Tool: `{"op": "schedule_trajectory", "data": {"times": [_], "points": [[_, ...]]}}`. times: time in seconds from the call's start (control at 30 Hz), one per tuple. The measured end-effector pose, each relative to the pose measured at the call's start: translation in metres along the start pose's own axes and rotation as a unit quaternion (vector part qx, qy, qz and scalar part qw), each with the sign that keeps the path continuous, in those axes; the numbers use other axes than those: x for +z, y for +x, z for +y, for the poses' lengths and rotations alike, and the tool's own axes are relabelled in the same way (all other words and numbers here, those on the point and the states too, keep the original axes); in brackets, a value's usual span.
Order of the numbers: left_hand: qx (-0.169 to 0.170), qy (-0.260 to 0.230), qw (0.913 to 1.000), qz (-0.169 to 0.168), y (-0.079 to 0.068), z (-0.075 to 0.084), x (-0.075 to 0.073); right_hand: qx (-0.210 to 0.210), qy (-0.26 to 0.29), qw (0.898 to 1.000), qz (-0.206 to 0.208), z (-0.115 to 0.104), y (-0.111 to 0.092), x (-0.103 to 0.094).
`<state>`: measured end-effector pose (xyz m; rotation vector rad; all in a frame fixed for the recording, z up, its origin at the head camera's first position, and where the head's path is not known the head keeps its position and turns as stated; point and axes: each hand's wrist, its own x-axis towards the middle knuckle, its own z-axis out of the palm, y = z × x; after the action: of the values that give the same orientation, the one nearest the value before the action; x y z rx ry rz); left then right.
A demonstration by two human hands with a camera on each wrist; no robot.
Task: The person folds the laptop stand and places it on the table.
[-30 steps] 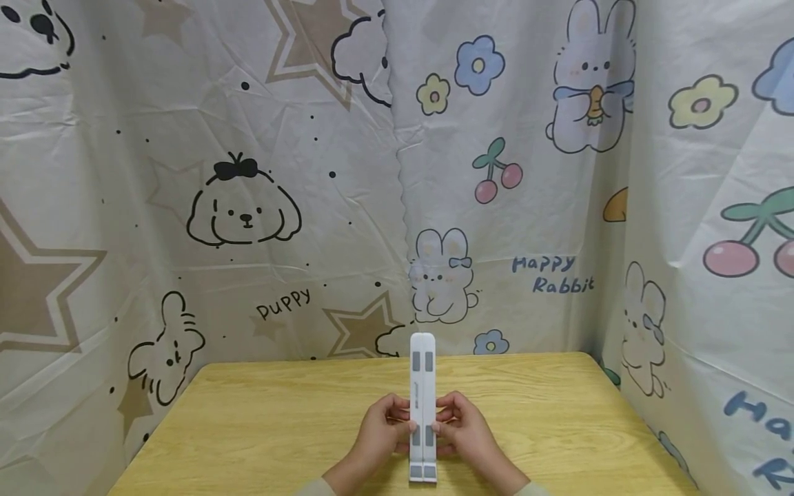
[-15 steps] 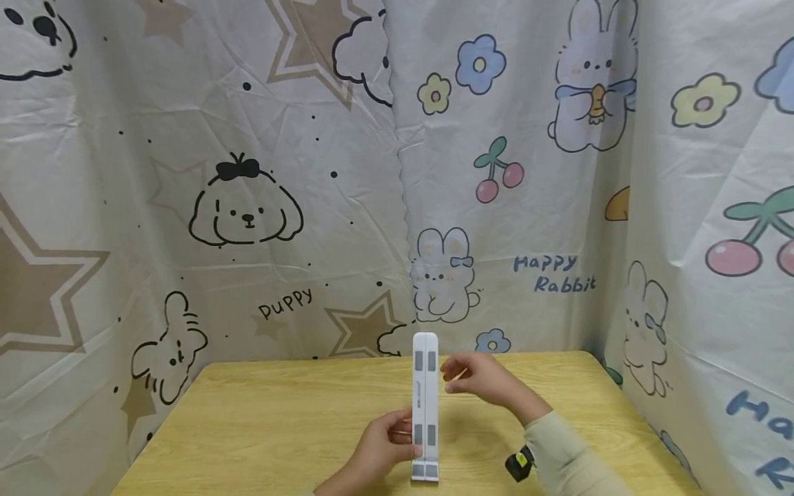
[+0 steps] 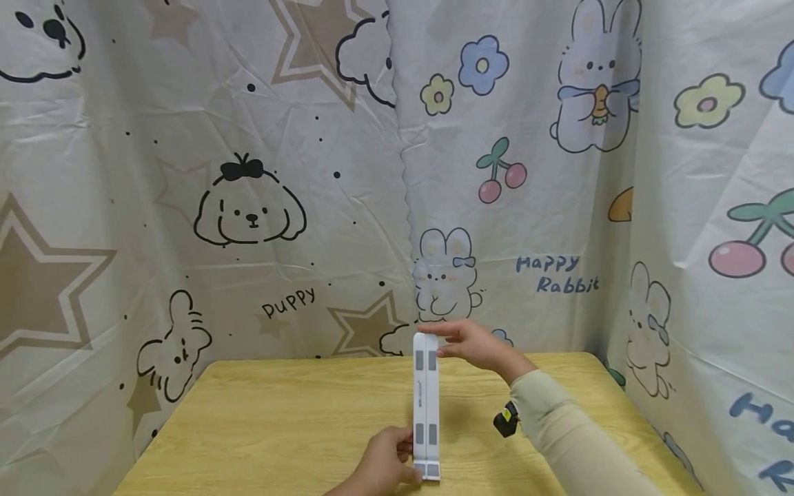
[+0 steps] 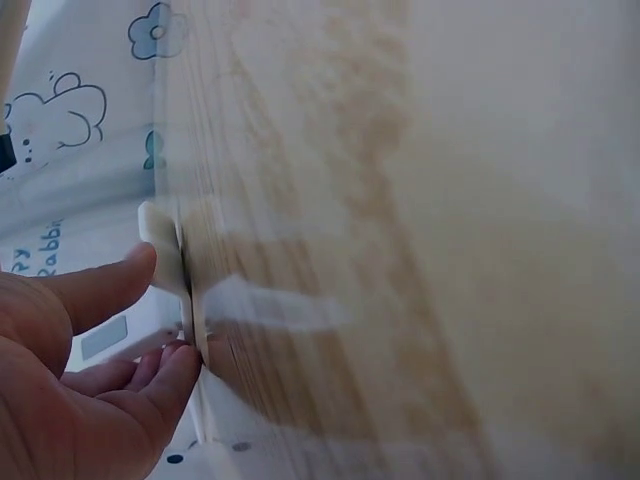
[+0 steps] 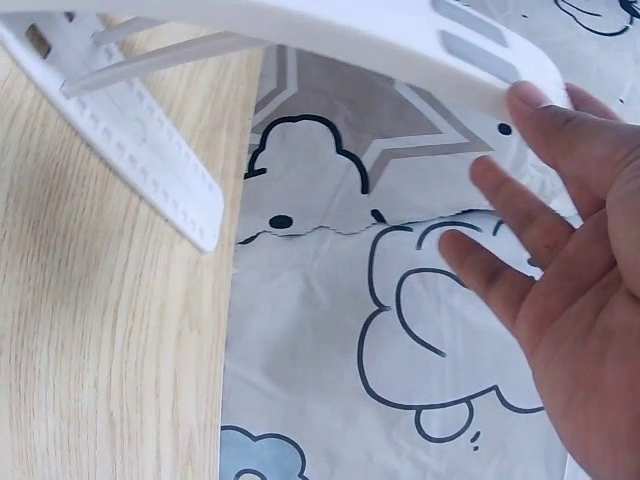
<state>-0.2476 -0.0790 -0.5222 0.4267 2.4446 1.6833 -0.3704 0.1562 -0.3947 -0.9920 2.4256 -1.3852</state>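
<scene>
A white folding laptop stand [image 3: 426, 393] with grey pads stands narrow end-on on the table, its long arm sloping up and away. In the right wrist view, a notched base rail [image 5: 140, 150] and a strut show beneath the raised arm. My left hand [image 3: 386, 458] holds the low near end, thumb by the front lip [image 4: 160, 240] and fingers at the side of the base. At the raised far end, my right hand [image 3: 477, 344] pinches the rounded tip between thumb and forefinger. Its other fingers spread free in the right wrist view.
The wooden table [image 3: 279, 413] runs back to a printed curtain [image 3: 347, 207] that hangs behind and on both sides. A small black device [image 3: 506, 420] with a yellow mark sits at the right sleeve [image 3: 558, 420].
My right hand let go of the stand's lower right side, rose along it and took hold of the top end. My left hand slid down towards the near end. The stand stayed about in place.
</scene>
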Motion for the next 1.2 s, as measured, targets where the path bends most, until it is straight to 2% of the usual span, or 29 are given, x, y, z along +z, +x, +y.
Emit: {"op": "schedule_trajectory", "data": {"times": [0.17, 0.33, 0.57, 0.7, 0.8, 0.9, 1.0, 1.07, 1.2], "points": [[-0.003, 0.005, 0.9999, -0.009, 0.002, 0.0, 0.003, 0.005, -0.02, 1.0, 0.01, 0.003, -0.001, 0.0], [-0.007, 0.007, 0.9992, -0.039, 0.005, -0.004, 0.001, 0.008, -0.047, 0.999, 0.025, 0.004, -0.008, -0.001], [0.001, 0.046, 0.9939, -0.1, 0.016, -0.013, -0.014, 0.032, -0.066, 0.995, 0.066, 0.004, -0.019, 0.001], [-0.006, 0.051, 0.9911, -0.123, 0.021, -0.014, -0.024, 0.035, -0.111, 0.99, 0.083, 0.0, -0.024, 0.0], [-0.01, 0.049, 0.9915, -0.12, 0.021, -0.011, -0.026, 0.017, -0.143, 0.987, 0.069, -0.004, -0.026, -0.006], [0.015, 0.061, 0.9918, -0.111, 0.019, -0.007, -0.022, -0.006, -0.161, 0.986, 0.037, -0.008, -0.027, -0.015], [0.043, 0.073, 0.9911, -0.103, 0.015, -0.002, -0.014, -0.015, -0.162, 0.987, -0.002, -0.011, -0.026, -0.025], [0.049, 0.085, 0.9906, -0.095, 0.014, 0.0, -0.008, -0.013, -0.155, 0.988, -0.022, -0.01, -0.025, -0.03], [0.052, 0.123, 0.9883, -0.074, 0.014, 0.001, -0.002, -0.004, -0.138, 0.99, -0.035, -0.007, -0.022, -0.034]]}}
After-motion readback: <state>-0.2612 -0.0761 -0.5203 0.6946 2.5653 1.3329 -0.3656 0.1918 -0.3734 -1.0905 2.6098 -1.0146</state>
